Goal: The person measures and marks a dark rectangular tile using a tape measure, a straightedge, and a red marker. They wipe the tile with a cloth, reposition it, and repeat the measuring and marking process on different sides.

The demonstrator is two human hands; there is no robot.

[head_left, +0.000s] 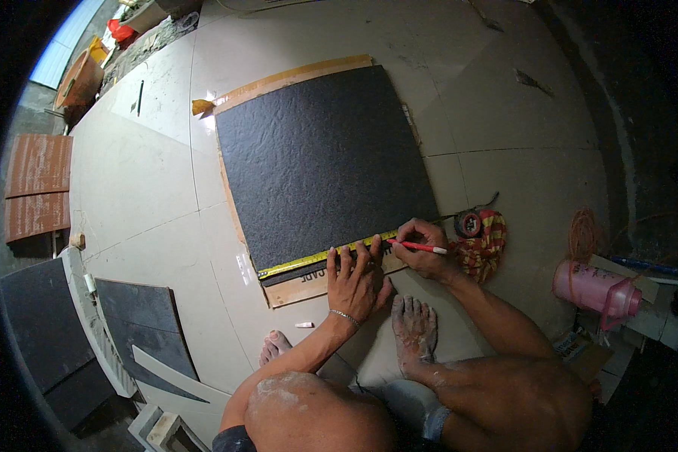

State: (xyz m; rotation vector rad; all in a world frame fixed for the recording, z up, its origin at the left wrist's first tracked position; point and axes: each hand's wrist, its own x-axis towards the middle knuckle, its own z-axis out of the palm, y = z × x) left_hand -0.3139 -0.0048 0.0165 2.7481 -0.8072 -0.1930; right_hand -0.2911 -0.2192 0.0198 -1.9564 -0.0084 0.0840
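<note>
Yellow tape set along near edge of dark tile on cardboard, my L grip open, fingers pressing tape, R grip closed round red pen; marking prob. underway, no full line visible yet.

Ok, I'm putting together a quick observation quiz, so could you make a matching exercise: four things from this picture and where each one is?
Things
1. Red pen
2. Yellow tape blade
3. Pink container
4. Large dark slab

Places
A. On top of cardboard
B. In the grip of the right hand
C. To the right of the right forearm
D. Under the fingertips of the left hand

Pairs: 1-B, 2-D, 3-C, 4-A
</note>
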